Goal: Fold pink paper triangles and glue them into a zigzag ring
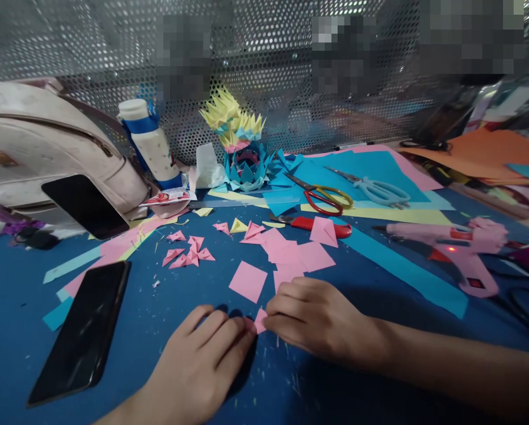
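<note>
A small pink paper piece (260, 322) lies low on the blue surface (158, 316), between the two hands and partly hidden by their fingertips. It should handle as very light, thin and easily creased, soft enough to bend under slight pressure; its edges and corners look the best places to take hold. The left hand (209, 357), at the paper's eight o'clock, has its fingers bunched and appears to pinch the near-left edge. The right hand (315, 319), at three o'clock, curls its fingers and appears to pinch the opposite edge; how its thumb sits is hidden.

Just beyond, near twelve o'clock, lies a flat pink square (248, 282); overlapping pink squares (286, 251) spread toward one. Folded pink triangles (191, 255) cluster at ten. Farther out, a black phone (82, 330) lies at nine, and a pink glue gun (470, 260) between two and three.
</note>
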Motion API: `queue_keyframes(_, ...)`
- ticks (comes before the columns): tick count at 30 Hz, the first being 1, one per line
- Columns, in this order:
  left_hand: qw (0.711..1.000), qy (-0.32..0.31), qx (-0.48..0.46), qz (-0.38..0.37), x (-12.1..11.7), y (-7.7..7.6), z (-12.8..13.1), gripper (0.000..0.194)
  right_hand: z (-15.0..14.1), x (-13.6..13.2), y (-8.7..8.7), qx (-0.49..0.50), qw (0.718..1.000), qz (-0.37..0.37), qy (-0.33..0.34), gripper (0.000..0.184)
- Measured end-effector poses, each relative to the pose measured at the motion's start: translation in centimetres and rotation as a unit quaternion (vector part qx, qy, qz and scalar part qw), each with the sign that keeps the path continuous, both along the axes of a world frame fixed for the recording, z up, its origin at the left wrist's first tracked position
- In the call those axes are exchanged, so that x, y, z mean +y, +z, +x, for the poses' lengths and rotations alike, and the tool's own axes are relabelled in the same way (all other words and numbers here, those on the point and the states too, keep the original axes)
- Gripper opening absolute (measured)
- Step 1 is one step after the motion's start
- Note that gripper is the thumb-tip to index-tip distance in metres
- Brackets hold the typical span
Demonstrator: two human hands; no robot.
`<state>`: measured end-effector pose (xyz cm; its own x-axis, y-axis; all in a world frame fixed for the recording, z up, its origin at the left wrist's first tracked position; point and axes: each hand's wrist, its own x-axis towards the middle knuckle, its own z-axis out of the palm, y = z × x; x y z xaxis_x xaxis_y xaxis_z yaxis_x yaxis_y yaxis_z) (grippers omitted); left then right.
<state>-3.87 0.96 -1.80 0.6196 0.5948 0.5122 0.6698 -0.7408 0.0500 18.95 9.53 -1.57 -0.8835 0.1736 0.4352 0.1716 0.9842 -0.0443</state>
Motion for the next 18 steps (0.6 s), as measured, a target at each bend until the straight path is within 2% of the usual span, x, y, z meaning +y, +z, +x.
queue_keyframes(7, 1.000, -0.005, -0.011, 0.002, 0.04, 0.14, -0.03, 0.041, 0.30, 0.05, -0.32, 0.013, 0.999, -0.046, 0.003, 0.008)
queue_keyframes(14, 0.999, -0.007, 0.019, 0.039, -0.19, 0.52, 0.13, 0.038, 0.16, -0.13, -0.20, -0.002, 0.999, -0.051, -0.003, 0.015)
queue_keyframes(18, 0.998, -0.007, 0.026, 0.051, -0.28, 0.40, 0.19, 0.039, 0.17, 0.09, -0.12, -0.002, 0.999, -0.052, 0.003, 0.013)
